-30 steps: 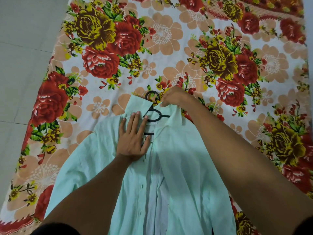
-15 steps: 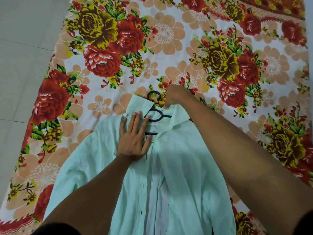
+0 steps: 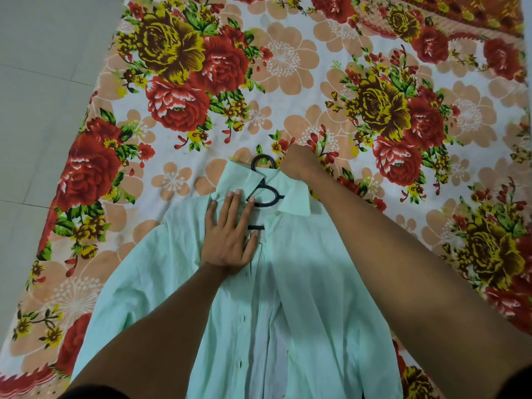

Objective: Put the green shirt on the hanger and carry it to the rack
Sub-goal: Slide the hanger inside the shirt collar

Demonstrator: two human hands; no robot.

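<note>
A pale mint green shirt lies front up on a flowered bedsheet, its front unbuttoned and collar toward the far side. A black hanger sits inside the neck, its hook sticking out past the collar and most of its body hidden under the cloth. My left hand lies flat, fingers spread, on the shirt's left chest just below the collar. My right hand is closed on the back of the collar right beside the hook; its fingers are hidden.
The flowered bedsheet covers the surface around and beyond the shirt. Grey tiled floor shows along the left edge. No rack is in view.
The right hand has drawn the collar's right side a little farther up around the hanger neck. The left hand has stayed pressed flat in place.
</note>
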